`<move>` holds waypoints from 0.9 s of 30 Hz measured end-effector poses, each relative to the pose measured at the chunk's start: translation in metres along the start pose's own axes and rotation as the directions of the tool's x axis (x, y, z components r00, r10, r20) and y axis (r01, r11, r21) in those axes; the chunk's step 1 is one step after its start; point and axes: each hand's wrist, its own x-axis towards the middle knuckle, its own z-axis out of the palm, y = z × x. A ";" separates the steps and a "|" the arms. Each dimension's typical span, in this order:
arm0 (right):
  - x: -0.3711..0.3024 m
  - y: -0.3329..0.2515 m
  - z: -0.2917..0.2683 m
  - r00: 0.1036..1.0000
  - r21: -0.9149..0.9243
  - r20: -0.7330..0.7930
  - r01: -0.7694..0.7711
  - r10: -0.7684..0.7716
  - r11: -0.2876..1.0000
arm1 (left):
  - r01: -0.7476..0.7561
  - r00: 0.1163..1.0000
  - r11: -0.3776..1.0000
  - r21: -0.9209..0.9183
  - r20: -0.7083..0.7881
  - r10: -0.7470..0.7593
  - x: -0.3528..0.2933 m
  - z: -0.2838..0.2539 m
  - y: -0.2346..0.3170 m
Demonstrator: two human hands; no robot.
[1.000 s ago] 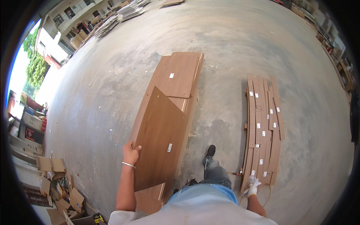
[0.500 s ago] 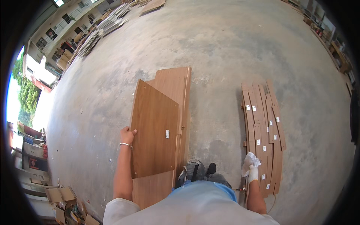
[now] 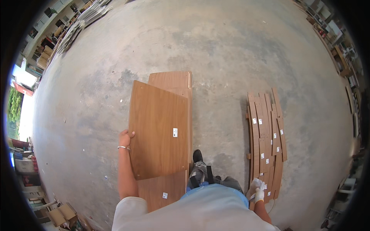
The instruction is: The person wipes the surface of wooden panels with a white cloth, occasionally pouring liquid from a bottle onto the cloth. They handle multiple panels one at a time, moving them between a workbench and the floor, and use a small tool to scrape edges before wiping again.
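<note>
Thumb and fingers of our left hand pinch the left edge of a brown panel, which juts past the left edge of the board stack under it. Our gloved right hand, fingers too small to tell, meets crumpled whitish wrap by the near left corner of the slat pile. Floor separates stack and pile, widening beyond their far ends.

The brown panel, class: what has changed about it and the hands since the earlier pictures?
The brown panel moved forward along the board stack, toward its far end. Nothing was let go: the left hand still grips the panel's left edge; the right hand still holds whitish plastic.
</note>
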 end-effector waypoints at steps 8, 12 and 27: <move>-0.029 -0.092 0.021 0.989 -0.191 -0.010 0.144 -0.148 0.971 | 0.187 0.980 0.982 0.037 0.057 -0.189 0.126 -0.041 -0.107; -0.063 -0.210 0.074 0.952 -0.499 0.040 0.281 -0.302 0.820 | -0.016 1.000 0.998 0.057 -0.013 0.017 0.148 -0.044 -0.183; -0.100 -0.233 0.128 0.931 -0.814 0.255 0.351 -0.260 0.462 | 0.639 0.425 0.661 -0.394 -0.535 -0.730 -0.028 0.110 -0.350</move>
